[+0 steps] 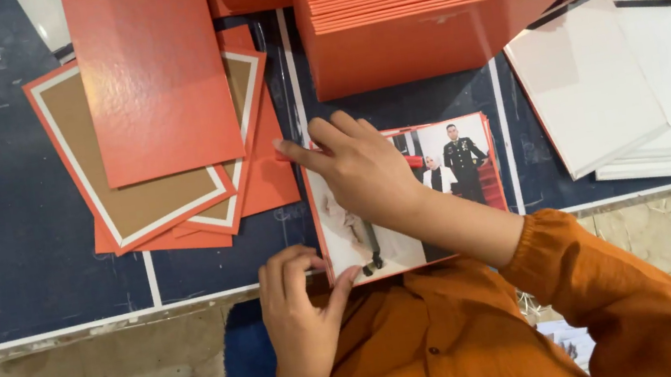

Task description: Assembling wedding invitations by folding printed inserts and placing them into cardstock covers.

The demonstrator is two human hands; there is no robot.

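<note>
dark blue work surface [7, 217] at a tiled floor edge. right hand [359, 172], fingers spread, lies flat on a photo-printed card [455, 167] in front of the person; left hand [300, 307] pinches its near corner between thumb and fingers. judged best: press evenly, keep edges square. counted: one orange stack [434, 17], about five loose orange cards [156, 91], one white pile [618, 79]

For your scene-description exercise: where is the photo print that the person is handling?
In the head view the photo print lies near the table's front edge, centre-right, under the right hand, its lower-left corner pinched by the left hand, below the orange stack.
</note>
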